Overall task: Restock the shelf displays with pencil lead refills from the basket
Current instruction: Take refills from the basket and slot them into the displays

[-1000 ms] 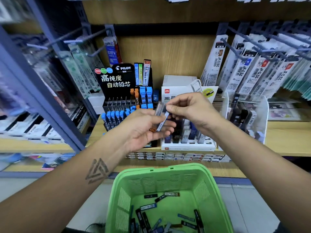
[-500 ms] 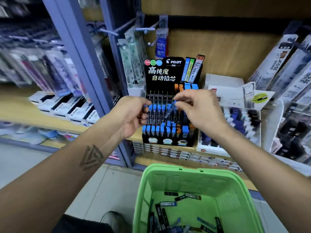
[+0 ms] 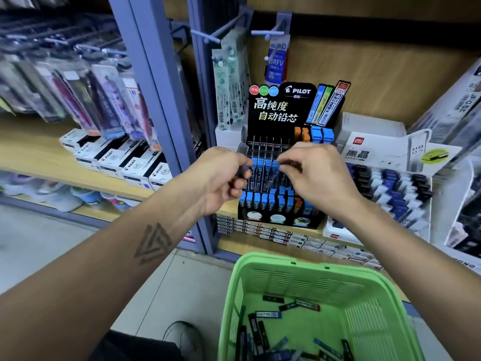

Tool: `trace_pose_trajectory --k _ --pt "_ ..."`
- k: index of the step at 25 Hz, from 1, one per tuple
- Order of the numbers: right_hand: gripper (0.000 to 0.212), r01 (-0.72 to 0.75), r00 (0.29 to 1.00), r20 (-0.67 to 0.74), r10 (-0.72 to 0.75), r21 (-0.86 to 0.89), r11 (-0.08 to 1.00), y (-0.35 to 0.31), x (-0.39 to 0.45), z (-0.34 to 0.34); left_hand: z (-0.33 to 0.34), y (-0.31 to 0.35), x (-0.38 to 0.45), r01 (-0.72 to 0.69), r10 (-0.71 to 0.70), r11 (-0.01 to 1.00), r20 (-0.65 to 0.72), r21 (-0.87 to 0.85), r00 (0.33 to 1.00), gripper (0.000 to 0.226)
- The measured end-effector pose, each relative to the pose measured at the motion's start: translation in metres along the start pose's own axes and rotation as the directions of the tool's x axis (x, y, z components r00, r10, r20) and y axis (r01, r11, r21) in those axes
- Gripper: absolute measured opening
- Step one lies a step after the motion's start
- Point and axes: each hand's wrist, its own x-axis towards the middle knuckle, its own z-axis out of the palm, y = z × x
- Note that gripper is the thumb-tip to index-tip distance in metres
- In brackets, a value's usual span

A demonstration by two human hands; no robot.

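- While pinched at its upper end by the right hand (image 3: 317, 178), refill case (image 3: 270, 179) hangs tilted, top toward the thumb and forefinger, lower end down and to the left, into the middle tier of the Pilot display (image 3: 281, 162).
- Long axis near upright, leaning slightly; lower tip just at, or already between, the blue-capped cases standing there. Cannot tell whether seated in a slot.
- Curled beside it on the left, left hand (image 3: 221, 181), fingers closed round a small bundle of further refills (image 3: 240, 175), dark and blurred; count not readable.
- Right hand nearer the slot, directly in front of the rack; left hand just beside the rack's left edge, apart from the right hand by the width of a few slots.
- Judged next: a short push down and away along the case's own axis, into the slot, with the tilt first brought into line with the dividers; a crooked entry likely to snag on neighbouring caps.
- Outward: rack tiers stepped, caps blue with some orange at the right, all cases standing with long axes upright and leaning back.
- To the right, a white display (image 3: 385, 183) of dark and blue cases, same upright lean.
- Below and nearer, green basket (image 3: 307, 269), loose refill cases (image 3: 268, 314) lying flat on its floor, long axes pointing every way.
- Both displays on the wooden shelf (image 3: 229, 209).
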Motion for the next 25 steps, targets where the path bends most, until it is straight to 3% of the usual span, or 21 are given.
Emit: trace_pose_trajectory --k 4,7,14,17,19,20,22,25 --pt "0.013 0.045 0.994 0.103 -0.021 -0.231 0.972 0.003 -0.008 0.014 0.004 -0.004 0.001 0.039 -0.039 0.999 0.057 0.001 0.998 0.006" --pt "0.003 0.042 0.992 0.127 -0.007 -0.280 0.959 0.000 -0.010 0.026 0.005 -0.006 0.003 0.054 -0.054 0.999 0.070 0.000 0.996 0.012" --pt "0.016 0.083 0.976 0.217 -0.007 -0.344 0.935 0.000 -0.014 0.034 0.005 -0.010 0.000 0.037 -0.041 0.998 0.092 0.049 0.995 0.007" --pt "0.021 0.017 0.987 0.158 0.018 -0.213 0.977 -0.003 -0.014 0.021 0.009 -0.011 -0.003 0.030 -0.037 0.997 0.092 0.072 0.995 0.013" --pt "0.034 -0.130 0.988 0.095 0.121 0.089 0.988 -0.004 -0.010 0.008 0.012 -0.011 -0.004 0.021 -0.027 0.999 0.120 0.050 0.992 0.019" --pt "0.043 -0.121 0.989 0.102 0.103 0.189 0.974 -0.003 -0.010 0.002 0.015 -0.010 -0.005 0.018 -0.024 0.999 0.149 0.041 0.988 0.020" --pt "0.047 0.062 0.983 0.159 -0.088 0.161 0.985 0.001 -0.015 -0.008 0.023 -0.008 -0.009 0.015 -0.022 0.999 0.219 0.033 0.975 0.020" --pt "0.019 0.257 0.955 0.164 -0.248 -0.033 0.966 0.014 -0.027 -0.016 0.037 -0.003 -0.017 -0.009 0.004 1.000 0.291 0.017 0.957 0.016"
